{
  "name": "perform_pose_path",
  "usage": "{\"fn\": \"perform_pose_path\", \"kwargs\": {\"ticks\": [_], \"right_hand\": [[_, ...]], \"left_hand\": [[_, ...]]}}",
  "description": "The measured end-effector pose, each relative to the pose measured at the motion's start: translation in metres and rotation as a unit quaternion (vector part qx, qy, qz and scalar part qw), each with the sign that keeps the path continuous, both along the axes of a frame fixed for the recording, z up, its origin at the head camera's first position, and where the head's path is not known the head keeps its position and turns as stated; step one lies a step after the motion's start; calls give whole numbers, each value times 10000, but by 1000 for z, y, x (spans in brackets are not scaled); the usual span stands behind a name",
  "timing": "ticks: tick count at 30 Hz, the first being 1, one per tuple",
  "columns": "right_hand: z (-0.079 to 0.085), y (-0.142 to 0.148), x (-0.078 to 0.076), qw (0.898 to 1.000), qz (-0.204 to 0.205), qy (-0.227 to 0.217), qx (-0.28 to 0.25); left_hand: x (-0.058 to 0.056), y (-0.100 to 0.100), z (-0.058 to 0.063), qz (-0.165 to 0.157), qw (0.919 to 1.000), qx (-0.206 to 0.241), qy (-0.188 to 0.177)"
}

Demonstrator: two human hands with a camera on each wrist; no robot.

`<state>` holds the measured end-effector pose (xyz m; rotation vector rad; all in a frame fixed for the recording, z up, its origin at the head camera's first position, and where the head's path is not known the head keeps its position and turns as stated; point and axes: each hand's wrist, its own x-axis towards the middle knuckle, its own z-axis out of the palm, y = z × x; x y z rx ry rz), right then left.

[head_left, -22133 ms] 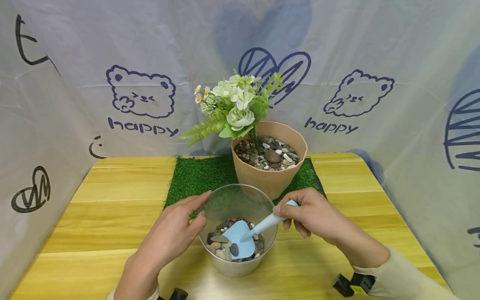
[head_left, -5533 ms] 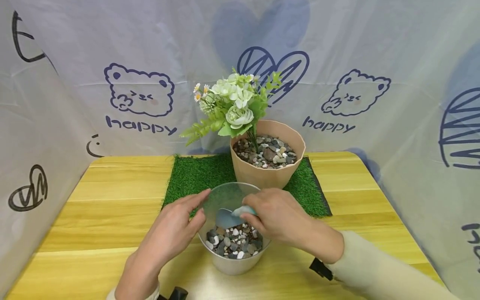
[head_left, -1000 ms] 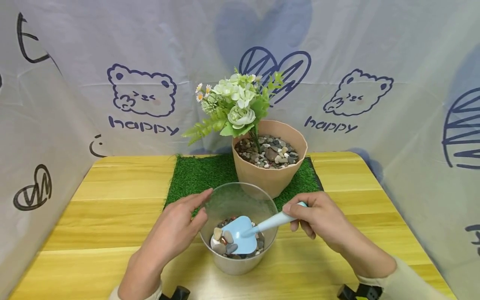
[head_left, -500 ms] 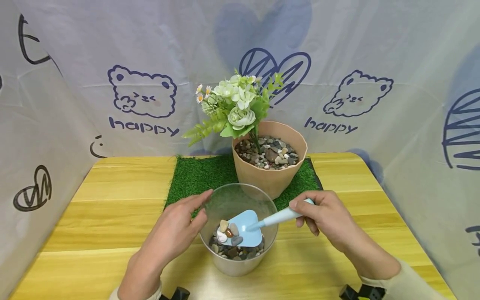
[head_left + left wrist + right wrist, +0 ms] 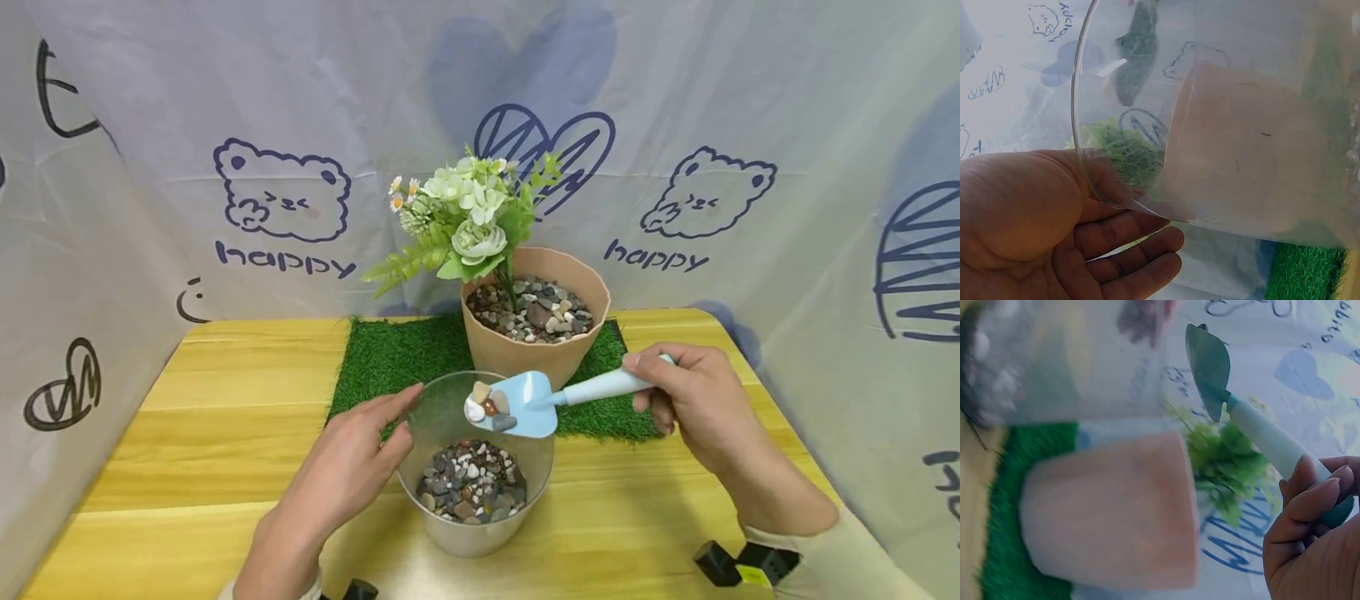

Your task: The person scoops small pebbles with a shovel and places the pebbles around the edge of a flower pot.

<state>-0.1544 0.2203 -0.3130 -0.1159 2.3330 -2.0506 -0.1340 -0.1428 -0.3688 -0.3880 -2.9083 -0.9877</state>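
Observation:
My right hand (image 5: pixel 697 400) grips the handle of a light blue hand trowel (image 5: pixel 534 404), held up near the right of the clear plastic bucket (image 5: pixel 480 546). Several pebbles (image 5: pixel 491 407), one white and one shiny brown, lie on the blade, which is level above the bucket's rim. More small stones (image 5: pixel 472 483) cover the bucket's bottom. At the bucket's left side, my left hand (image 5: pixel 345 458) rests its index finger and thumb against the outside near the rim; the left wrist view shows the other fingers (image 5: pixel 1141 262) loosely bent below the wall.
Just behind the bucket stands a peach flowerpot (image 5: pixel 525 354) filled with stones, with a bunch of artificial white and green flowers (image 5: pixel 476 217). Under it lies a green turf mat (image 5: pixel 397 354) on the wooden table (image 5: pixel 225 417). A printed cloth (image 5: pixel 420 83) hangs around.
The trowel has risen out of the bucket and moved right and away from me, carrying its pebbles. Earlier it dug inside the bucket. More light pebbles lie in the flowerpot. The left hand stays put.

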Motion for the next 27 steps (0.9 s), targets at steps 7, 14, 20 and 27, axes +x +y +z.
{"fn": "perform_pose_path", "kwargs": {"ticks": [7,14,20,27], "right_hand": [[28,25,-25,9959,-258,109,-855],[43,51,-55,9945,-820,228,-618],[41,65,-73,9916,-1283,80,154],[35,66,-80,9671,-1725,188,1861]], "left_hand": [[0,-1,-1,-1,10000,-49,25],[0,0,-1,-3,10000,-9,36],[0,0,0,-4,10000,16,7],[-1,-1,-3,18,10000,-11,7]]}}
